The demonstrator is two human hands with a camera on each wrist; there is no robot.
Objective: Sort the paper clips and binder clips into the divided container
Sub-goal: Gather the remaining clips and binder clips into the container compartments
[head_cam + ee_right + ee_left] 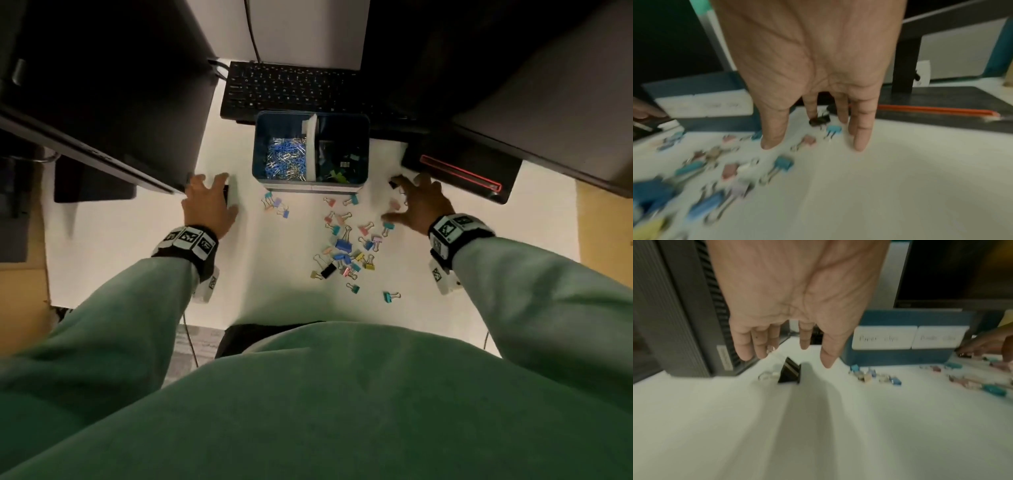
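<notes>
On the white desk [137,274], the blue bin [310,186] bore two handwritten labels [884,337], blurred; left hand [209,202] and right hand [423,202] hovered spread, holding nothing, over scattered clips [342,245].

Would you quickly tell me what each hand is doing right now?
Left hand: open, fingers spread above a black binder clip, holding nothing.
Right hand: open, fingers extended over a small black binder clip, holding nothing.

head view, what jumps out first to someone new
Coloured binder clips lie scattered on the white desk in front of a blue divided container, paper clips in its left half. The left hand and right hand spread open either side, each over a black clip.
</notes>
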